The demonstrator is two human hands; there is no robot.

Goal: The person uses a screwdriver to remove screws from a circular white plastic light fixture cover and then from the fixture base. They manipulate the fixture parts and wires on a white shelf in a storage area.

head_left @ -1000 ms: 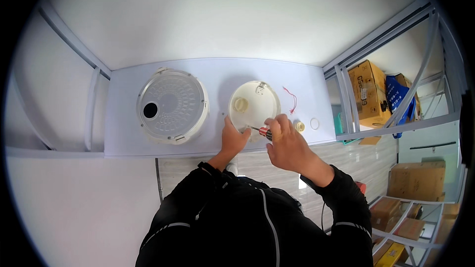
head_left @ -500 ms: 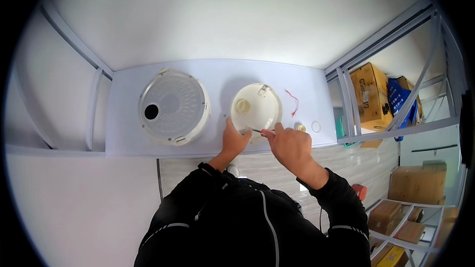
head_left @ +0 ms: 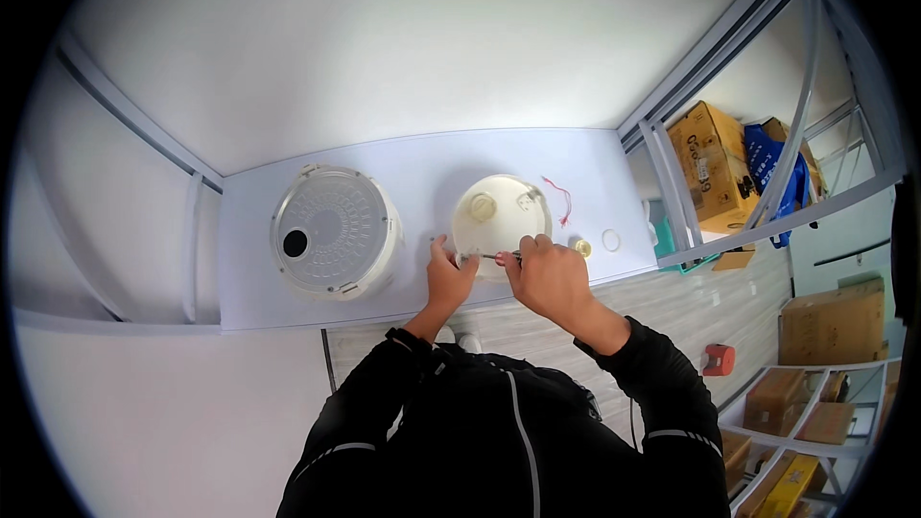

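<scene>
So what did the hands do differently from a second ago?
Not much. The right hand slid slightly left along the near edge of the round cream plastic lid, and the thin metal tool it holds now lies flatter, pointing at the left hand. The left hand kept steadying the lid. The big white round cooker body, the small white ring and the red wire stayed put.

head-worn fisheye, looking down, near worktable

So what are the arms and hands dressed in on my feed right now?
Both arms wear long black sleeves of a zip-front jacket, with a thin pale stripe across each upper sleeve. The left sleeve ends in a snug dark cuff at the wrist; the right sleeve likewise. The left hand and right hand are bare: no gloves visible.
</scene>
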